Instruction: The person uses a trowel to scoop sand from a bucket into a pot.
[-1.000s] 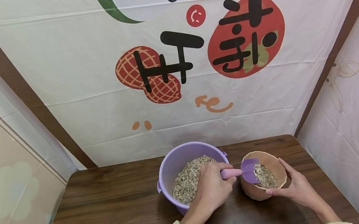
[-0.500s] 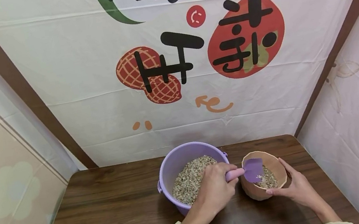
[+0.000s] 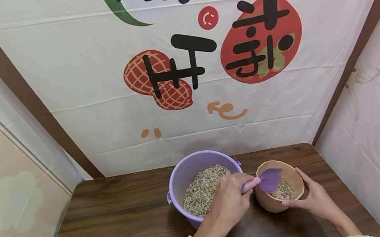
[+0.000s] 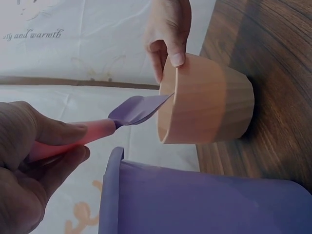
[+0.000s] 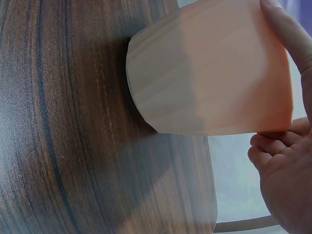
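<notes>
Purple scoop (image 3: pixel 271 179) has left fingers (image 4: pixel 67 169) curled round its handle (image 3: pixel 251 184); right fingers (image 3: pixel 304 176) grip the peach pot (image 4: pixel 207 100).

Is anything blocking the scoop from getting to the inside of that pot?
Nothing visible. The scoop, held in the left hand, reaches over the open top of the pot. The right hand grips the pot's opposite side, clear of the scoop.

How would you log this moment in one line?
left hand: holds scoop over pot | right hand: holds pot | grains: in bucket and pot
</notes>
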Tool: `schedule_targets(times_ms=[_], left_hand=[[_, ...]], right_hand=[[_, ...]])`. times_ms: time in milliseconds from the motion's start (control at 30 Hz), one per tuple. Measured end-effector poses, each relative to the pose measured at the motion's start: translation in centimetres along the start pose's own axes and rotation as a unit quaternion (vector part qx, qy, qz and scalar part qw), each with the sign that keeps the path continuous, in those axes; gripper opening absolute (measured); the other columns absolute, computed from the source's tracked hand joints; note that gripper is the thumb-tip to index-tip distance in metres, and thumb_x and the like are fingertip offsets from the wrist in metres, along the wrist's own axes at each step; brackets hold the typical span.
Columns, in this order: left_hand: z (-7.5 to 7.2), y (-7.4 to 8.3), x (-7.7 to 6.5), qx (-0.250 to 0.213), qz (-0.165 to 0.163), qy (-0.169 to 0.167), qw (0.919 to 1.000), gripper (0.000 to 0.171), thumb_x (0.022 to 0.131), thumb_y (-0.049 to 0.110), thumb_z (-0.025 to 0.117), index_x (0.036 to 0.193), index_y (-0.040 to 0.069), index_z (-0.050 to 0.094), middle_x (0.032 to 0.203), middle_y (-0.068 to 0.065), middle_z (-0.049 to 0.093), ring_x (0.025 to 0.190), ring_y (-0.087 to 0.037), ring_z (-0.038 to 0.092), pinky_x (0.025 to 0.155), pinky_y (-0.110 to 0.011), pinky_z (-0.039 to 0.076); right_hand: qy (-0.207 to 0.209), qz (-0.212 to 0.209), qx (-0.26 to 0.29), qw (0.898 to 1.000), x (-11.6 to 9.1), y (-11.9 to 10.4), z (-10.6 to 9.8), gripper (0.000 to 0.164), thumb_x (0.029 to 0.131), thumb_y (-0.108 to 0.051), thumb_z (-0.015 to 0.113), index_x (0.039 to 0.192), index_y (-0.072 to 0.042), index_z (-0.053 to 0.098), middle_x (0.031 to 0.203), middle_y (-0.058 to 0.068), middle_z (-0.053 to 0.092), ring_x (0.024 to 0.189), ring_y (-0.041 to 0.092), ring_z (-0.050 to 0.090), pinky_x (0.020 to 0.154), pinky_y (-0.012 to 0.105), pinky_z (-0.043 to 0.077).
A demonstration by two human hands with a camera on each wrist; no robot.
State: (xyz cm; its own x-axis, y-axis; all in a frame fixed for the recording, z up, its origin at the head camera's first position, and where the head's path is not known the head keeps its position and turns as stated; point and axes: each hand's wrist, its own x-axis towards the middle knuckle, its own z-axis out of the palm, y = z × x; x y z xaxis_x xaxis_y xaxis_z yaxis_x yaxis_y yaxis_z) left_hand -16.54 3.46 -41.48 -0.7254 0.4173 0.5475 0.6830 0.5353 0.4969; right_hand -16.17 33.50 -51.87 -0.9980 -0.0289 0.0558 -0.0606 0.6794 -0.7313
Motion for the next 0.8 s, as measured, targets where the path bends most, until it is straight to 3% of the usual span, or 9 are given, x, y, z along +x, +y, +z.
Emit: schedule_targets(times_ms=[233, 400, 533, 667, 800], left_hand=[[0.0, 0.0, -0.1, -0.019, -0.011, 0.007, 0.9997, 0.021, 0.081, -0.001, 0.082, 0.098, 0.011, 0.08, 0.095, 0.003, 0.076, 0.088, -0.012, 0.071, 0.083, -0.023, 0.054], [-0.2, -0.2, -0.3, -0.062, -0.05, 0.018, 0.9966, 0.025, 0.078, -0.002, 0.084, 0.101, 0.007, 0.08, 0.097, -0.001, 0.077, 0.09, -0.012, 0.071, 0.083, -0.023, 0.055], [-0.7, -0.7, -0.6, -0.119, -0.103, 0.026, 0.9871, 0.026, 0.077, 0.0, 0.086, 0.102, 0.005, 0.08, 0.097, -0.003, 0.077, 0.091, -0.011, 0.07, 0.081, -0.026, 0.055], [-1.7, -1.3, -1.0, -0.178, -0.159, 0.028, 0.9707, 0.026, 0.077, 0.004, 0.086, 0.102, 0.005, 0.08, 0.097, -0.003, 0.077, 0.09, -0.013, 0.069, 0.079, -0.028, 0.054], [-2.8, -2.0, -1.4, -0.198, -0.181, 0.035, 0.9627, 0.026, 0.077, 0.009, 0.089, 0.101, 0.01, 0.081, 0.097, 0.001, 0.077, 0.089, -0.013, 0.07, 0.08, -0.029, 0.054]], right_hand=[[-0.005, -0.001, 0.004, 1.0, 0.0, 0.1, 0.0, 0.123, 0.072, -0.036, 0.093, 0.159, 0.006, 0.016, 0.156, 0.038, 0.026, 0.14, 0.056, 0.03, 0.106, 0.063, 0.034], [-0.005, 0.001, 0.007, 1.0, 0.0, 0.1, 0.0, 0.123, 0.072, -0.037, 0.093, 0.159, 0.006, 0.017, 0.156, 0.038, 0.026, 0.14, 0.055, 0.03, 0.106, 0.062, 0.034], [-0.004, 0.003, 0.008, 1.0, 0.0, 0.1, 0.1, 0.123, 0.072, -0.037, 0.093, 0.158, 0.006, 0.017, 0.156, 0.037, 0.027, 0.14, 0.054, 0.031, 0.106, 0.061, 0.034], [-0.004, 0.006, 0.006, 1.0, 0.0, 0.1, 0.0, 0.122, 0.073, -0.037, 0.093, 0.159, 0.006, 0.017, 0.156, 0.036, 0.028, 0.14, 0.053, 0.032, 0.106, 0.06, 0.035], [-0.004, 0.007, 0.003, 1.0, 0.0, 0.1, 0.0, 0.122, 0.073, -0.038, 0.093, 0.159, 0.005, 0.017, 0.156, 0.036, 0.027, 0.14, 0.053, 0.032, 0.106, 0.059, 0.035]])
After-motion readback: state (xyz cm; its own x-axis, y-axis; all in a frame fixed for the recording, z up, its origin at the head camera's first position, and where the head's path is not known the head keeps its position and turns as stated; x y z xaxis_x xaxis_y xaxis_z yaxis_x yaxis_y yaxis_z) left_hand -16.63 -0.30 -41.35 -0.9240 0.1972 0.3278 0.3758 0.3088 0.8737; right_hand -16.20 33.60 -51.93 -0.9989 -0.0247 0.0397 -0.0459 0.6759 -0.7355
